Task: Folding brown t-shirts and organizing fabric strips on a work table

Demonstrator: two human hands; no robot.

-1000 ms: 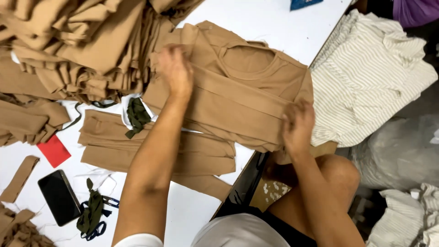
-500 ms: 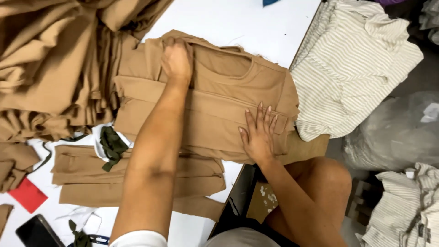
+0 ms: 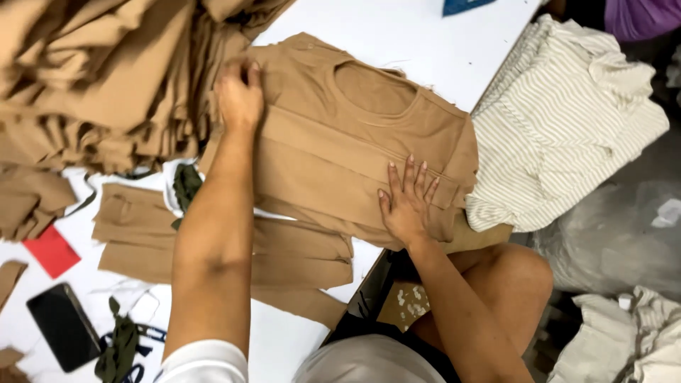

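A tan garment piece with a round neck opening lies flat on the white table. A folded tan strip runs across its middle. My left hand presses on the garment's far left edge, fingers curled over the fabric next to the big tan pile. My right hand lies flat with fingers spread on the garment's near right part, close to the table edge. Neither hand grips anything.
A tall heap of tan cloth fills the left. Tan strips lie nearer me, with olive scraps, a red card and a black phone. Striped cream fabric hangs off the right edge.
My right hand moved up from the table edge onto the garment and spread flat. The left hand stayed at the garment's far edge. The view shifted left and closer.
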